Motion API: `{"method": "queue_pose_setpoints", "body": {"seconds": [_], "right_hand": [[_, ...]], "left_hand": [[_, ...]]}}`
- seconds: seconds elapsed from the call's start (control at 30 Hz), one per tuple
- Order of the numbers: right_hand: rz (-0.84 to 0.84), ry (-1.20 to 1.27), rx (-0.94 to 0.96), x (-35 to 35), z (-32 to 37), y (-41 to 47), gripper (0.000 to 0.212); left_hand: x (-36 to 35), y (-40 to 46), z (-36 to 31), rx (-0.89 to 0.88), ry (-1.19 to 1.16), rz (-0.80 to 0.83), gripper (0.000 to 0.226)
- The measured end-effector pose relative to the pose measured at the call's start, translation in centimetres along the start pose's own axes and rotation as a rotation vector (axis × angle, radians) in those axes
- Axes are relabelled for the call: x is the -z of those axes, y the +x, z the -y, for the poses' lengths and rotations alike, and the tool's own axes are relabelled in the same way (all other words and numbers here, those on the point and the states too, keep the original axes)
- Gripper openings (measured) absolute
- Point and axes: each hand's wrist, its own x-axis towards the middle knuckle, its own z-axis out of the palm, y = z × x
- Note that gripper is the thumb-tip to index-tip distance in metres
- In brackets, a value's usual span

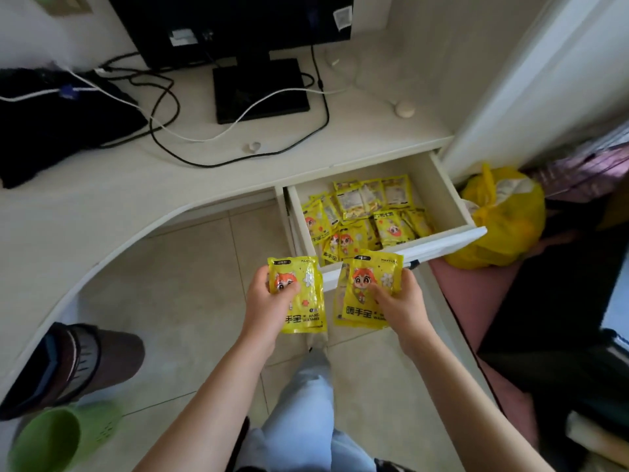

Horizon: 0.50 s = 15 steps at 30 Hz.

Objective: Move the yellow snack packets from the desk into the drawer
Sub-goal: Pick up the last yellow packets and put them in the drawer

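My left hand (267,303) grips a yellow packet (303,311) with a cartoon face, held over the floor just in front of the open drawer. My right hand (398,301) grips a small stack of the same yellow packets (360,311), slightly right of the first and overlapping the drawer's front edge. The white drawer (442,199) is pulled out under the desk's right end and holds several yellow packets (364,216) lying in a loose pile. No packets are visible on the desk top (102,199).
On the desk stand a black monitor (238,25) with its base, tangled cables (163,107) and a black bag (51,120). A yellow plastic bag (503,226) sits right of the drawer. A green bin (51,441) and a dark stool (75,362) stand at lower left.
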Motion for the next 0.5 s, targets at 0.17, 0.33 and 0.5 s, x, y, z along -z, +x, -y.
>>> {"method": "queue_pose_setpoints", "body": {"seconds": [0.17,0.33,0.5], "right_hand": [[0.013,0.0,-0.016,0.1,2.0,5.2,0.024],[0.025,-0.028,-0.017,0.1,4.0,10.1,0.026],[0.031,-0.159,-0.054,0.3,5.3,14.5,0.059]], "left_hand": [[-2.9,5.0,-2.6,0.033,0.006,0.019,0.021],[-6.0,9.6,-4.4,0.071,0.054,0.036,0.019],[-9.4,13.1,-4.1,0.145,0.173,0.045,0.022]]}}
